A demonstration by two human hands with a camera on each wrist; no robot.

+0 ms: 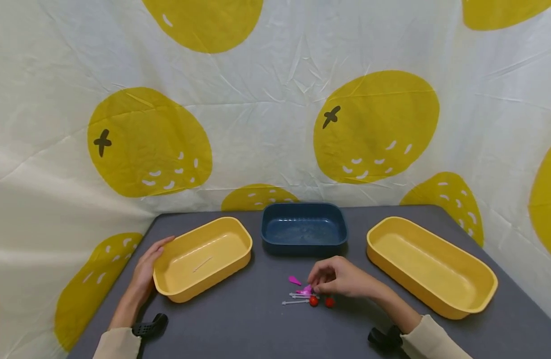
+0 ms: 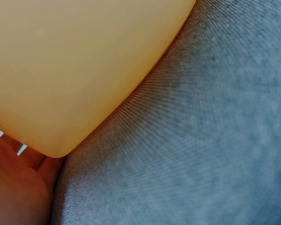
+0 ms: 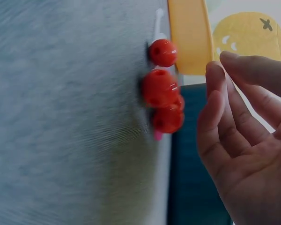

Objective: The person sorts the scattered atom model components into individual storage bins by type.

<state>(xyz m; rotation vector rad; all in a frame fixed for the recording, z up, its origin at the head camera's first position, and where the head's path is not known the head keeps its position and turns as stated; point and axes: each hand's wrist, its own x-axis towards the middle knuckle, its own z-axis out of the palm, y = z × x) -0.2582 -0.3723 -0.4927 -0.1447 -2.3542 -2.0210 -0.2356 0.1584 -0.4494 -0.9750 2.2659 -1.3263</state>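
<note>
My left hand (image 1: 146, 267) rests along the outer left side of the left yellow tray (image 1: 204, 274), its fingers against the wall. In the left wrist view, that tray's wall hides the fingers' far ends. A thin pale stick (image 1: 202, 264) lies in this tray. My right hand (image 1: 340, 278) hovers low over a small pile, fingers loosely bent and thumb tip close to the fingertips. Nothing shows between them in the right wrist view. Under and beside it lie a pink piece (image 1: 294, 280), another pink piece (image 1: 306, 290), pale sticks (image 1: 295, 302) and shiny red beads (image 3: 160, 87) with holes.
A dark blue tray (image 1: 304, 245) stands at the back middle of the grey table (image 1: 239, 324). Another yellow tray (image 1: 419, 286) sits at the right, angled, beyond the right forearm. A curtain (image 1: 266, 139) with yellow fruit prints hangs right behind the table.
</note>
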